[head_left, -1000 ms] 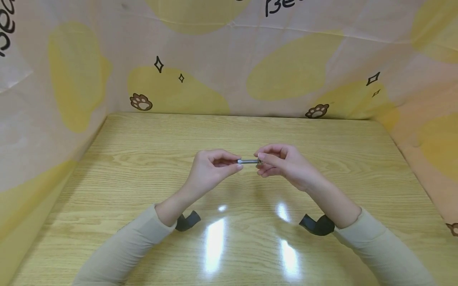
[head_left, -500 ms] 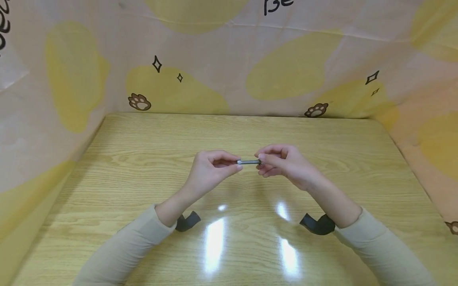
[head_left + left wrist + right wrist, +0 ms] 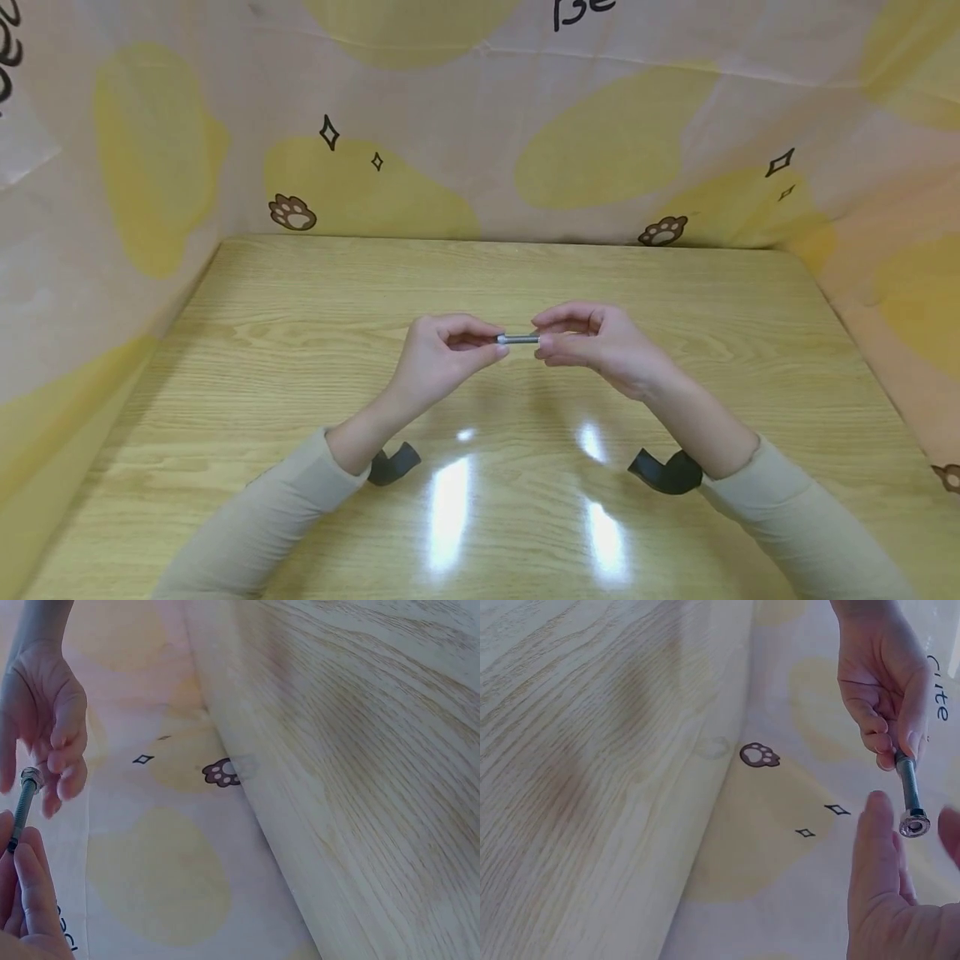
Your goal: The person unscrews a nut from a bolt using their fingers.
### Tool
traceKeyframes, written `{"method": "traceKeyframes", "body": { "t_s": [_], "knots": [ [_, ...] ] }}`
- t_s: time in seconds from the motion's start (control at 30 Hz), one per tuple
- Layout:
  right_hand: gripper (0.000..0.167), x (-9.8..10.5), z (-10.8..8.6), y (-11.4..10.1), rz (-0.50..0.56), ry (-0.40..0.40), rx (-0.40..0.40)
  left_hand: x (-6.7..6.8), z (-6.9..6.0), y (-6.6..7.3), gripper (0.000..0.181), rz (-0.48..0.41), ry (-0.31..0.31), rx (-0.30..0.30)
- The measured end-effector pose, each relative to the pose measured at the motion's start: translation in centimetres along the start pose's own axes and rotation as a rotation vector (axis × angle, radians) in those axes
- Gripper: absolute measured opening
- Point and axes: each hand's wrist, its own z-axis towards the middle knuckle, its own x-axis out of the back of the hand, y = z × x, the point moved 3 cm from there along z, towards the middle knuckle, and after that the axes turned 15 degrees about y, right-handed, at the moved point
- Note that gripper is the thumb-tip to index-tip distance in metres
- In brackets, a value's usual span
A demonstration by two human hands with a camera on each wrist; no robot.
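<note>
Near the middle of the head view, a silver threaded bolt [image 3: 521, 339] is held roughly level above the table. My left hand [image 3: 438, 354] pinches its left end between thumb and fingertips, which hide part of that end. A shiny nut [image 3: 915, 823] sits on the bolt's other end, seen clearly in the right wrist view. My right hand [image 3: 596, 346] is around this nut, its thumb and fingers spread to either side. Both wrist views show a gap between those fingers and the nut. In the head view the right thumb covers the nut.
Under the hands lies a light wood-grain table [image 3: 300, 292] with bright reflections near its front. A pale cloth [image 3: 480, 125] with yellow patches and paw prints hangs behind and at both sides. Black straps [image 3: 667, 472] are on the wrists.
My right thumb has shifted slightly down and left, now covering the nut end in the head view. The left hand and its grip on the bolt stay the same.
</note>
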Motion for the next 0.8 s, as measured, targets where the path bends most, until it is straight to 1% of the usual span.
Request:
{"method": "traceKeyframes", "body": {
  "t_s": [0.13, 0.2, 0.27, 0.37, 0.53, 0.7, 0.8],
  "knots": [
    [0.01, -0.09, 0.15, 0.01, 0.034, -0.003, -0.035, 0.0, 0.05, 0.05, 0.014, -0.003, -0.003, 0.003],
    [0.008, -0.1, 0.18, -0.01, 0.049, -0.005, -0.031, 0.01, 0.06, 0.07, 0.015, -0.002, -0.004, 0.008],
    [0.012, -0.05, 0.2, -0.03, 0.058, 0.001, -0.02, 0.03, 0.05, 0.1, 0.015, -0.002, -0.003, 0.014],
    [0.016, 0.09, 0.21, -0.04, 0.041, 0.018, 0.009, 0.02, 0.11, 0.01, 0.015, 0.001, 0.001, 0.018],
    [0.016, 0.21, 0.09, -0.05, -0.012, 0.047, 0.046, 0.02, 0.11, -0.12, 0.014, -0.008, 0.001, 0.011],
    [0.024, 0.09, -0.07, -0.14, -0.041, 0.056, 0.06, 0.08, 0.05, -0.12, 0.014, -0.007, -0.002, -0.002],
    [0.028, -0.05, -0.06, -0.08, -0.05, 0.045, 0.044, 0.08, 0.05, -0.15, 0.014, 0.002, 0.002, -0.003]
  ]
}}
